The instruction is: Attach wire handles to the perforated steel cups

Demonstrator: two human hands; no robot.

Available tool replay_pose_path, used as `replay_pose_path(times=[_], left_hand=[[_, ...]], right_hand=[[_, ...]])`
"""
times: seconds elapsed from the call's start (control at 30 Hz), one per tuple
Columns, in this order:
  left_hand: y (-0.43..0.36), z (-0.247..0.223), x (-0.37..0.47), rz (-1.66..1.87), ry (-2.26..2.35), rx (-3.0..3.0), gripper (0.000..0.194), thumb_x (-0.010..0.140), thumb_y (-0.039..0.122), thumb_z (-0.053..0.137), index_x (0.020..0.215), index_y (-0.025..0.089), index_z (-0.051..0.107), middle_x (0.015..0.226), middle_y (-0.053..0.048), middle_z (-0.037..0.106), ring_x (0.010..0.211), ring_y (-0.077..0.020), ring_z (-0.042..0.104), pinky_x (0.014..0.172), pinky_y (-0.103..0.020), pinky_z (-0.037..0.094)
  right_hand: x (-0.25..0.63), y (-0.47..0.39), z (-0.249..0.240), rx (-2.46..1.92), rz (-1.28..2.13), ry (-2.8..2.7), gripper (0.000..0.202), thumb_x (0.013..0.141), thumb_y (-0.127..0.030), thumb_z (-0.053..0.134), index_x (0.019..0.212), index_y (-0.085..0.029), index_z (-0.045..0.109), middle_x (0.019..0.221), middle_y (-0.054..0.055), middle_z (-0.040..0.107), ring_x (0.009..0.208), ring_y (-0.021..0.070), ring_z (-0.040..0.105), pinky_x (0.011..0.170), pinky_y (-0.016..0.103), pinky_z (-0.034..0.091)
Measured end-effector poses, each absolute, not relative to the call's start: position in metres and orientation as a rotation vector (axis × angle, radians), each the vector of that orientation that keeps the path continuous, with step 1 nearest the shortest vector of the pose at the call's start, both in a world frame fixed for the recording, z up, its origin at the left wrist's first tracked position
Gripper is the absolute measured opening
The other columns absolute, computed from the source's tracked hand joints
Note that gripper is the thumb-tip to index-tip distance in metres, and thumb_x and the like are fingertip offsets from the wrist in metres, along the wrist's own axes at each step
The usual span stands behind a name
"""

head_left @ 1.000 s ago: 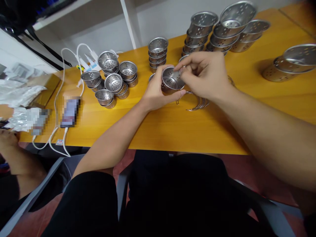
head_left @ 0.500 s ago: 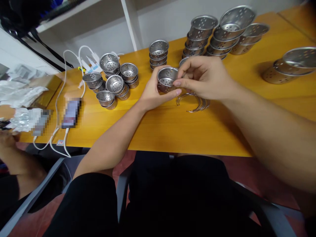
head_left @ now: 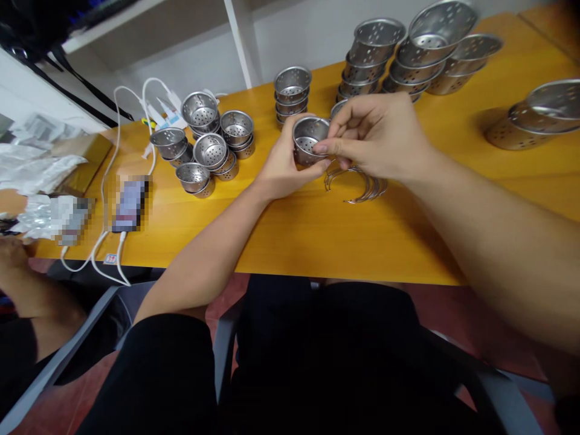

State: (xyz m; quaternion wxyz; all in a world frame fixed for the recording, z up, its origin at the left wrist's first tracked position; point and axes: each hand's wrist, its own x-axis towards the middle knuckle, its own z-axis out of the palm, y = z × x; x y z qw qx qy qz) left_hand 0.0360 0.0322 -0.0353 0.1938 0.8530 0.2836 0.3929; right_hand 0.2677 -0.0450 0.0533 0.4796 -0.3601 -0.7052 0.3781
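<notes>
My left hand is wrapped round a small perforated metal cup, its open top tilted toward me. At the cup's right rim, my right hand has thumb and fingers pinched together; what lies between them, if anything, is too small to make out. Just below the right hand, several curved wire handles lie bunched on the table. A stack of similar perforated cups rises behind my left hand.
More small cups stand in stacks to the left. Taller stacks of larger perforated cups are at the back right, with another pair at far right. A phone with white cables lies left; a person's arm shows beyond.
The view has shifted slightly. Both hands stay at the cup, and the right fingers remain pinched at its rim with only a small shift.
</notes>
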Motion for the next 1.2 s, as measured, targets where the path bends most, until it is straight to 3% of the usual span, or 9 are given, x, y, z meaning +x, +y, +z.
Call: replay_pose_path(times=[0.13, 0.23, 0.33, 0.43, 0.57, 0.7, 0.83, 1.0, 1.2], left_hand=[[0.027, -0.034, 0.036, 1.128, 0.816, 2.406, 0.083, 0.111, 0.063, 0.076, 0.170, 0.026, 0.032, 0.155, -0.013, 0.064, 0.147, -0.0346, 0.073, 0.138, -0.058, 0.054], [0.029, -0.036, 0.035, 1.163, 0.789, 2.401, 0.083, 0.110, 0.066, 0.075, 0.170, 0.026, 0.032, 0.156, -0.014, 0.063, 0.148, -0.0347, 0.072, 0.137, -0.058, 0.054], [0.037, -0.040, 0.032, 1.178, 0.786, 2.396, 0.087, 0.111, 0.070, 0.074, 0.171, 0.026, 0.029, 0.158, -0.015, 0.061, 0.152, -0.0364, 0.070, 0.139, -0.059, 0.052], [0.044, -0.042, 0.028, 1.199, 0.789, 2.411, 0.091, 0.109, 0.073, 0.075, 0.172, 0.026, 0.029, 0.161, -0.016, 0.060, 0.154, -0.0375, 0.069, 0.140, -0.059, 0.050], [0.044, -0.040, 0.026, 1.237, 0.777, 2.428, 0.091, 0.110, 0.076, 0.073, 0.173, 0.027, 0.028, 0.162, -0.015, 0.060, 0.154, -0.0366, 0.069, 0.139, -0.058, 0.051], [0.035, -0.036, 0.028, 1.236, 0.787, 2.412, 0.087, 0.112, 0.076, 0.073, 0.172, 0.029, 0.031, 0.158, -0.014, 0.064, 0.150, -0.0350, 0.073, 0.135, -0.056, 0.057], [0.032, -0.033, 0.028, 1.226, 0.805, 2.421, 0.088, 0.112, 0.079, 0.072, 0.173, 0.030, 0.031, 0.158, -0.014, 0.065, 0.152, -0.0354, 0.073, 0.136, -0.058, 0.057], [0.037, -0.030, 0.024, 1.241, 0.785, 2.444, 0.096, 0.111, 0.091, 0.062, 0.178, 0.033, 0.024, 0.161, -0.014, 0.064, 0.152, -0.0345, 0.074, 0.136, -0.057, 0.056], [0.052, -0.029, 0.010, 1.353, 0.872, 2.411, 0.098, 0.108, 0.092, 0.065, 0.178, 0.036, 0.025, 0.163, -0.016, 0.064, 0.151, -0.0349, 0.071, 0.135, -0.057, 0.055]], right_hand=[[0.268, -0.039, 0.046, -0.729, 0.930, -1.725, 0.064, 0.073, -0.083, 0.113, 0.086, -0.030, 0.079, 0.067, 0.000, 0.069, 0.050, 0.0199, 0.061, 0.040, 0.037, 0.054], [0.269, -0.036, 0.040, -0.722, 0.855, -1.733, 0.059, 0.082, -0.083, 0.108, 0.095, -0.030, 0.084, 0.072, 0.002, 0.074, 0.053, 0.0211, 0.064, 0.042, 0.039, 0.055], [0.272, -0.035, 0.038, -0.770, 0.659, -1.712, 0.042, 0.099, -0.075, 0.099, 0.114, -0.036, 0.088, 0.101, 0.006, 0.085, 0.075, 0.0296, 0.077, 0.066, 0.051, 0.071], [0.277, -0.035, 0.038, -0.772, 0.433, -1.825, 0.022, 0.108, -0.061, 0.091, 0.112, -0.039, 0.089, 0.121, 0.010, 0.086, 0.108, 0.0397, 0.081, 0.095, 0.064, 0.074], [0.284, -0.030, 0.034, -0.783, 0.304, -2.003, 0.011, 0.109, -0.046, 0.087, 0.116, -0.038, 0.090, 0.143, 0.011, 0.082, 0.121, 0.0401, 0.079, 0.092, 0.061, 0.075], [0.282, -0.023, 0.020, -0.683, 0.257, -2.127, 0.031, 0.106, -0.025, 0.078, 0.134, -0.033, 0.090, 0.153, 0.014, 0.075, 0.131, 0.0402, 0.077, 0.100, 0.061, 0.075], [0.278, -0.023, 0.013, -0.658, 0.296, -2.142, 0.038, 0.107, -0.025, 0.077, 0.142, -0.035, 0.088, 0.157, 0.013, 0.072, 0.144, 0.0436, 0.072, 0.123, 0.074, 0.065], [0.280, -0.031, 0.022, -0.755, 0.366, -2.088, 0.036, 0.111, -0.046, 0.082, 0.147, -0.044, 0.084, 0.160, 0.010, 0.072, 0.139, 0.0419, 0.073, 0.112, 0.065, 0.073], [0.280, -0.030, 0.024, -0.721, 0.378, -2.039, 0.045, 0.113, -0.057, 0.081, 0.156, -0.044, 0.079, 0.156, 0.012, 0.071, 0.098, 0.0313, 0.078, 0.088, 0.059, 0.073]])
